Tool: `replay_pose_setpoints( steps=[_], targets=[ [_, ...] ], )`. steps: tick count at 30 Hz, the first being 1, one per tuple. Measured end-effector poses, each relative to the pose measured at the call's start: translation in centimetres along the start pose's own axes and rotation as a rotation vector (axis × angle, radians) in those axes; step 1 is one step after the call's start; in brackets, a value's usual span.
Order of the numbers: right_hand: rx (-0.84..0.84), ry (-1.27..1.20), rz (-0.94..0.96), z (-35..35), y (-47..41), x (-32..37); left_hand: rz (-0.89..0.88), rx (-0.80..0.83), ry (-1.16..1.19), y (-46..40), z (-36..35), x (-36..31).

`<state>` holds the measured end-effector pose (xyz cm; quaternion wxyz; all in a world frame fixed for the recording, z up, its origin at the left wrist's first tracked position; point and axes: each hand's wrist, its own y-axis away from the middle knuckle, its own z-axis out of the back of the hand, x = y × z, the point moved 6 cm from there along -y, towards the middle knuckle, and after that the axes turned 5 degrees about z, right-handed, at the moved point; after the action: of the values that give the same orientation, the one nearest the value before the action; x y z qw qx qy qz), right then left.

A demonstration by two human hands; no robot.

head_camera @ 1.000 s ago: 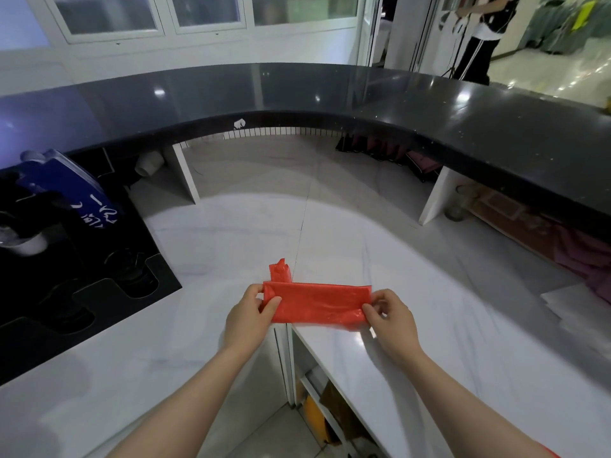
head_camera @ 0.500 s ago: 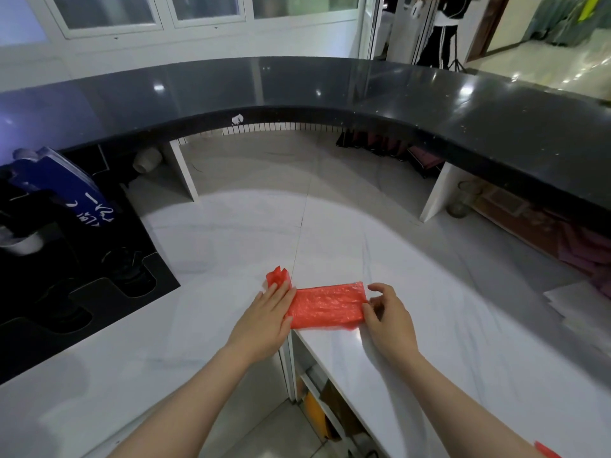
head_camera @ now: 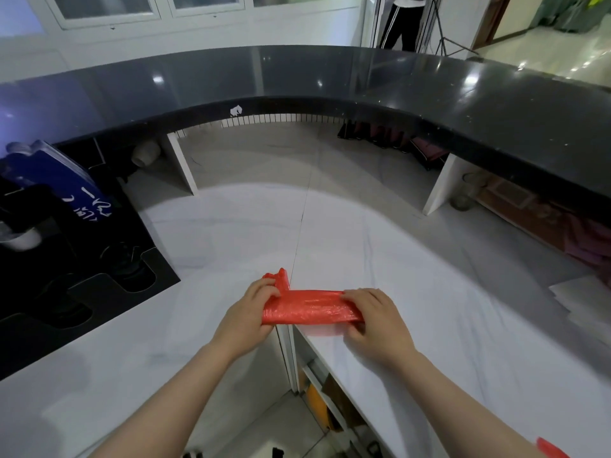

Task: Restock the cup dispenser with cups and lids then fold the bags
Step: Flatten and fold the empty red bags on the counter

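Black dispenser (head_camera: 66, 276) sat at left of frame. Lower centre: left hand (head_camera: 246, 312) pinched the red bag (head_camera: 310, 310) at its left end; right hand (head_camera: 377, 320) closed on its right end, over the white desk (head_camera: 429, 292) edge.

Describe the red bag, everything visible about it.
The red bag looks like thin, crinkly, translucent plastic, folded into a narrow horizontal band. A loose end sticks up at its left. It sits over the near edge of the white marble counter, gripped by the left hand and right hand at opposite ends.
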<state>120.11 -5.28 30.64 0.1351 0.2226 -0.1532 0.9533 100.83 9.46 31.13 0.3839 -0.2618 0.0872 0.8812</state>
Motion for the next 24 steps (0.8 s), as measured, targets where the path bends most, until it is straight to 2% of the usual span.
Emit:
replay_pose_setpoints(
  steps=[4,8,10,13,15,18,21,24],
  targets=[
    [-0.073,-0.183,-0.184,0.5,0.3,-1.2,0.136,-0.085,0.217,0.0,0.8,0.5],
    [-0.129,-0.395,-0.26,0.6,-0.2,-2.8,0.289,-0.125,0.487,-0.3,0.5,0.8],
    [-0.109,-0.451,-0.299,0.4,-0.3,-3.3,0.363,-0.175,0.491,-0.7,0.3,1.0],
    [-0.087,-0.458,-0.351,-0.1,-0.2,-3.9,0.46,-0.226,0.4,-1.0,0.0,1.1],
    [-0.094,-0.449,-0.374,-0.3,-0.3,-4.2,0.453,-0.255,0.345,-1.2,0.0,0.9],
    [-0.089,-0.42,-0.38,-0.4,-0.4,-4.3,0.359,-0.284,0.255,-1.7,-0.1,0.2],
    [-0.097,-0.354,-0.337,-0.1,-0.5,-4.1,0.286,-0.272,0.055,-1.8,-0.4,-0.8],
    [-0.091,-0.304,-0.31,-0.1,-0.6,-3.9,0.03,-0.287,-0.293,-2.5,-0.9,-3.2]
  ],
)
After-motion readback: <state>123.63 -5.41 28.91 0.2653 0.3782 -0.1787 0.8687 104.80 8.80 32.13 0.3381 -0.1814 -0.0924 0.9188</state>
